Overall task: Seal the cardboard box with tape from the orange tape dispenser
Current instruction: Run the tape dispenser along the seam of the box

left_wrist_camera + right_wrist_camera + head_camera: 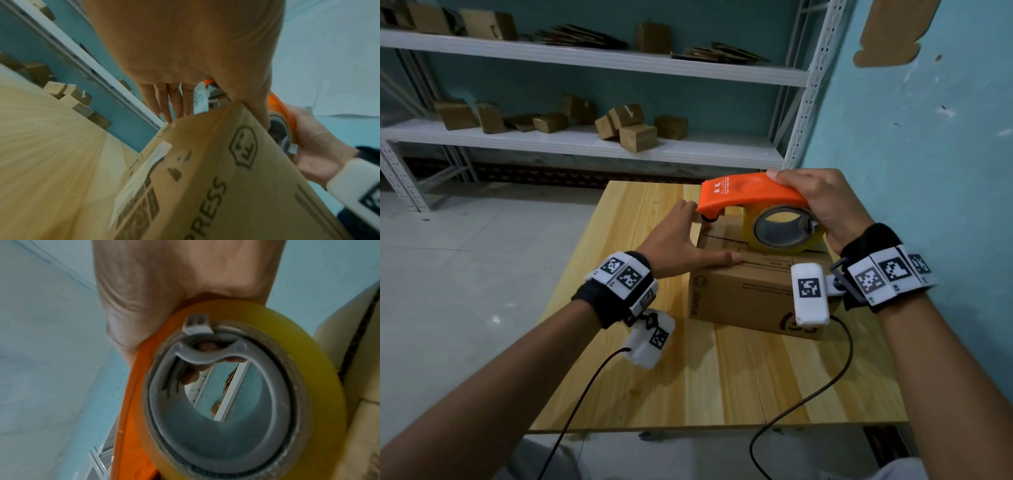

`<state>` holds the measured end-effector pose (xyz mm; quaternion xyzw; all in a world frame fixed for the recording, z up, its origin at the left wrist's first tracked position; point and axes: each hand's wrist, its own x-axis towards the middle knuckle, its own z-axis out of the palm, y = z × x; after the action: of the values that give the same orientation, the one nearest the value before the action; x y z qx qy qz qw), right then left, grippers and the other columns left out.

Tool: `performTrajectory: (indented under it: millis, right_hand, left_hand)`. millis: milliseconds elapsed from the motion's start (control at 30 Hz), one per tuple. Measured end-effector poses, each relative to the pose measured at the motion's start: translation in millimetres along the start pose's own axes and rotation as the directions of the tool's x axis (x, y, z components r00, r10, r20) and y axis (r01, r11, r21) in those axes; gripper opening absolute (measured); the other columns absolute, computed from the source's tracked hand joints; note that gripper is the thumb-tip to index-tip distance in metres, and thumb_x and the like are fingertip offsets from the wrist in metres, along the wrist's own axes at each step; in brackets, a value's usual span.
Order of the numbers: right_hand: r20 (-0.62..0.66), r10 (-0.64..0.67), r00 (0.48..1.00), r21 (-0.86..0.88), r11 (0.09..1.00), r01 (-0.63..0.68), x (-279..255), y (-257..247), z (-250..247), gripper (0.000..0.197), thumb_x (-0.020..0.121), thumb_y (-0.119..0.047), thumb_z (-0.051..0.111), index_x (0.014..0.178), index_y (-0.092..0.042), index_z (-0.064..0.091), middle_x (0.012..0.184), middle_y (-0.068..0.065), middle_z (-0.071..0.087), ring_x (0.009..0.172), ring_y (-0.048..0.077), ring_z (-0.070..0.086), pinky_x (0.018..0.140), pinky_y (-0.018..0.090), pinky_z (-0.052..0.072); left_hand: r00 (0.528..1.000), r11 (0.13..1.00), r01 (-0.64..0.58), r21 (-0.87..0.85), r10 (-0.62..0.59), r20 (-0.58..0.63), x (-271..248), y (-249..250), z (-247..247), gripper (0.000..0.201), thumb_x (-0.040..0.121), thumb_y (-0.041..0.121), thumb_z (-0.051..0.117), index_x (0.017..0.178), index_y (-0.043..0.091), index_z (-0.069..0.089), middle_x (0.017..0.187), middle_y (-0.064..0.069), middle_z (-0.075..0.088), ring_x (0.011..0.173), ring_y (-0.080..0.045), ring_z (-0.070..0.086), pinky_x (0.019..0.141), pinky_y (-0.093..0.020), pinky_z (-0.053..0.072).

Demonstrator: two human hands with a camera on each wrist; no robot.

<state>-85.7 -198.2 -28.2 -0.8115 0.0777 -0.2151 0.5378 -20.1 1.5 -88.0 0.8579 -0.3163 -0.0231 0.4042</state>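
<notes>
Two hands work on one cardboard box [743,294] that sits on the wooden worktop [722,387], toward its right side. The left hand [674,243] lies flat on the box's left top edge, fingers [174,100] straight and close together, thumb along the near edge. To the right, the right hand [825,205] grips the orange tape dispenser [746,193], fingers curled over its top; its yellowish tape roll [267,386] rests on the box top.
</notes>
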Motion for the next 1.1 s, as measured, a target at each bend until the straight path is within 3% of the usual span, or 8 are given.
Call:
performTrajectory:
  millis: [133, 233, 333, 433, 600, 733, 900, 1100]
  right_hand:
    - [-0.005, -0.012, 1.000, -0.013, 1.000, 0.012, 1, 1, 0, 0.052, 0.087, -0.041, 0.070, 0.103, 0.008, 0.069, 0.080, 0.017, 0.063, 0.070, 0.022, 0.061, 0.075, 0.029, 0.049]
    - [-0.011, -0.016, 1.000, -0.009, 1.000, 0.016, 1, 1, 0, 0.051, 0.087, -0.041, 0.071, 0.103, 0.007, 0.070, 0.083, 0.018, 0.065, 0.072, 0.023, 0.063, 0.079, 0.033, 0.051]
    - [-0.017, -0.023, 1.000, -0.015, 1.000, 0.023, 1, 2, 0, 0.049, 0.087, -0.040, 0.070, 0.103, 0.007, 0.070, 0.083, 0.018, 0.066, 0.072, 0.022, 0.063, 0.079, 0.032, 0.052]
    - [-0.016, -0.029, 0.999, -0.025, 0.999, 0.028, 1, 2, 1, 0.051, 0.087, -0.042, 0.070, 0.103, 0.007, 0.070, 0.084, 0.019, 0.065, 0.073, 0.024, 0.062, 0.078, 0.034, 0.051]
    - [-0.015, -0.030, 0.999, -0.035, 0.999, 0.029, 1, 0, 1, 0.049, 0.087, -0.042, 0.070, 0.102, 0.005, 0.071, 0.083, 0.018, 0.067, 0.072, 0.022, 0.063, 0.080, 0.033, 0.051]
    - [-0.022, -0.045, 0.999, -0.037, 0.998, 0.044, 1, -1, 3, 0.049, 0.087, -0.040, 0.070, 0.102, 0.007, 0.070, 0.087, 0.028, 0.067, 0.072, 0.023, 0.063, 0.081, 0.034, 0.052]
    - [-0.013, -0.037, 0.999, -0.040, 0.999, 0.036, 2, 0, 4, 0.047, 0.088, -0.039, 0.070, 0.100, 0.006, 0.071, 0.080, 0.016, 0.066, 0.070, 0.019, 0.062, 0.077, 0.030, 0.050]
    - [-0.006, -0.046, 0.999, -0.051, 0.998, 0.045, 3, 0, 4, 0.048, 0.088, -0.040, 0.069, 0.100, 0.007, 0.070, 0.080, 0.017, 0.065, 0.071, 0.021, 0.062, 0.078, 0.030, 0.050]
  left_hand:
    - [0.983, 0.969, 0.119, -0.217, -0.084, 0.165, 3, -12, -19, 0.058, 0.080, 0.024, 0.074, 0.131, 0.020, 0.046, 0.130, 0.010, 0.048, 0.118, -0.007, 0.043, 0.099, -0.033, 0.038]
    - [0.990, 0.895, 0.114, -0.432, -0.068, 0.121, 5, -21, -27, 0.030, 0.090, 0.001, 0.049, 0.115, 0.011, 0.060, 0.116, -0.003, 0.063, 0.108, -0.014, 0.058, 0.086, -0.028, 0.045]
    - [0.985, 0.767, 0.169, -0.619, -0.148, 0.085, 7, -20, -25, 0.026, 0.098, 0.013, 0.040, 0.106, 0.007, 0.064, 0.104, -0.008, 0.071, 0.096, -0.022, 0.067, 0.079, -0.028, 0.051]
    - [0.968, 0.718, 0.237, -0.654, -0.231, 0.097, 10, -17, -21, 0.032, 0.102, 0.024, 0.035, 0.106, 0.008, 0.063, 0.093, -0.008, 0.073, 0.080, -0.020, 0.066, 0.069, -0.027, 0.049]
    - [0.946, 0.697, 0.298, -0.652, -0.309, 0.101, 15, -9, -15, 0.046, 0.103, 0.040, 0.030, 0.111, 0.005, 0.059, 0.083, -0.006, 0.072, 0.057, -0.015, 0.057, 0.053, -0.025, 0.040]
    - [0.942, 0.738, 0.292, -0.609, -0.333, 0.048, 16, -2, -12, 0.050, 0.102, 0.045, 0.029, 0.104, 0.006, 0.062, 0.076, -0.005, 0.073, 0.044, -0.014, 0.044, 0.046, -0.022, 0.030]
    - [0.950, 0.763, 0.267, -0.589, -0.313, 0.025, 17, 3, -8, 0.059, 0.101, 0.050, 0.031, 0.100, 0.002, 0.066, 0.070, -0.007, 0.072, 0.040, -0.014, 0.035, 0.043, -0.019, 0.027]
    - [0.954, 0.750, 0.250, -0.613, -0.298, 0.024, 19, 8, -2, 0.054, 0.101, 0.047, 0.034, 0.085, 0.007, 0.066, 0.059, -0.003, 0.064, 0.036, -0.012, 0.035, 0.042, -0.018, 0.024]
